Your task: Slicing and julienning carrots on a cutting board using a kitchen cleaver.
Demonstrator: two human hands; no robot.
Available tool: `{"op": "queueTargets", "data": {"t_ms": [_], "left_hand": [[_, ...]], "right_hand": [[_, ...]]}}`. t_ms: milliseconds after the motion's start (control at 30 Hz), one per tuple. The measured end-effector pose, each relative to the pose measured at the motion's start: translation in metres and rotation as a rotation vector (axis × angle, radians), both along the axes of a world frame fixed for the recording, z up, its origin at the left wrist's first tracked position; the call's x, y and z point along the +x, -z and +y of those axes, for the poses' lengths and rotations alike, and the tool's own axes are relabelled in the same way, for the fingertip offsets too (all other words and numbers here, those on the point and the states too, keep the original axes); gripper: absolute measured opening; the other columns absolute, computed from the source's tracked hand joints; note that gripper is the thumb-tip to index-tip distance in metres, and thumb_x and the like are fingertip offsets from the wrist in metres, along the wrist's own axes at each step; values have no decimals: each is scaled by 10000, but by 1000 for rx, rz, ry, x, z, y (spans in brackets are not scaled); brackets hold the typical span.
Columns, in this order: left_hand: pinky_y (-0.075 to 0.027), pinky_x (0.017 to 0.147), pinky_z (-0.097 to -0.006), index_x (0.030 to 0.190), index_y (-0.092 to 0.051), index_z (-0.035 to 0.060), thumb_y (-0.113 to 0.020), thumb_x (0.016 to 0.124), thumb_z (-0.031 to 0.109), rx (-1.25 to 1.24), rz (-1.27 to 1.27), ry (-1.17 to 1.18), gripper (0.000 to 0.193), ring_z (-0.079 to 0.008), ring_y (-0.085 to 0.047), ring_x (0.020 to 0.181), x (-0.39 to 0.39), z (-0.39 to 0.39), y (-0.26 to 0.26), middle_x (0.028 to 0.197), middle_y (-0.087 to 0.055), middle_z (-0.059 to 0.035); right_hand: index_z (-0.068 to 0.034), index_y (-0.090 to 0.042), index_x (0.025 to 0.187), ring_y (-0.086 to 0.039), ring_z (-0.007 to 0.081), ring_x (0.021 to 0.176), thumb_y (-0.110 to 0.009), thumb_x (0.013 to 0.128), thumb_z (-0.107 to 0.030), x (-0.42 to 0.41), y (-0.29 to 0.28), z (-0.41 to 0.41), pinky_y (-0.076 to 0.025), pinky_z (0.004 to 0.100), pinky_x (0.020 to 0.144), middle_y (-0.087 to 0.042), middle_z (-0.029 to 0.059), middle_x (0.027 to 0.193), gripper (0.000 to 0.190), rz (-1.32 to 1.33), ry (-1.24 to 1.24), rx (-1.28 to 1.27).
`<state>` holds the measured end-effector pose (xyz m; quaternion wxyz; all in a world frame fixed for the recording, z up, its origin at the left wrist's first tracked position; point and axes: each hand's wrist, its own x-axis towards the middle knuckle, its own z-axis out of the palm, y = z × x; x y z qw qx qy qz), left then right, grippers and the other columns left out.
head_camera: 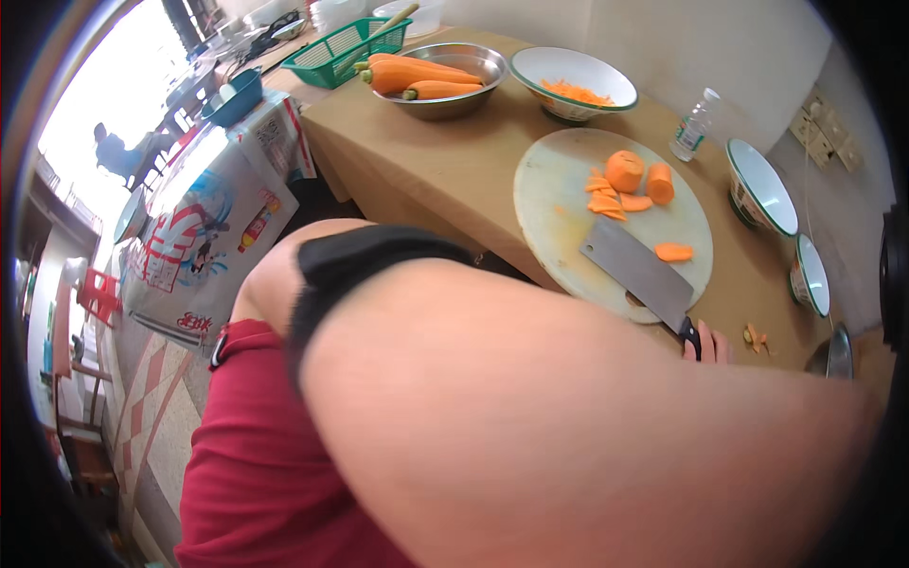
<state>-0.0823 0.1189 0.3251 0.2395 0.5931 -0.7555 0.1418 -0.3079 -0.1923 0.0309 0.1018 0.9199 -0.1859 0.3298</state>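
My right hand is mostly hidden behind a large bare forearm close to the camera; its visible fingers are closed around the black handle of a cleaver. The cleaver's blade lies flat on a round, pale cutting board. Beyond the blade on the board are a thick carrot piece, a shorter carrot chunk, several carrot slices and a separate carrot piece. My left hand is out of view.
Whole carrots lie in a metal bowl, beside an enamel bowl of shredded carrot. A plastic bottle, enamel bowls, carrot scraps and a green basket stand around the board.
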Motion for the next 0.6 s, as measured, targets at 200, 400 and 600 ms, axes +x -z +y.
{"op": "queueTargets", "data": {"t_ms": [200,400,600], "left_hand": [[-552,625,-296,845,-702,122,-731,815,158,-134,-22,279,55,-181,-660,725,-13,11,15,866,-704,-73],[-531,585,-341,828,-719,61,-715,804,84,-159,-107,428,34,-214,-659,639,9,-19,23,786,-689,-100],[-529,768,-403,1086,-696,50,-653,890,137,195,67,3,219,-354,-661,880,65,-76,95,990,-690,-124]], "right_hand": [[-52,-669,1172,-600,335,886,-699,878,-212,6,-5,5,-498,437,775,-611,132,1010,336,-84,-23,34],[-44,-684,1123,-598,310,852,-714,856,-240,7,-13,12,-496,410,741,-594,115,952,332,-98,-52,30],[-37,-688,1103,-589,299,828,-721,848,-250,8,-18,15,-492,402,724,-591,105,942,334,-111,-35,6]]}}
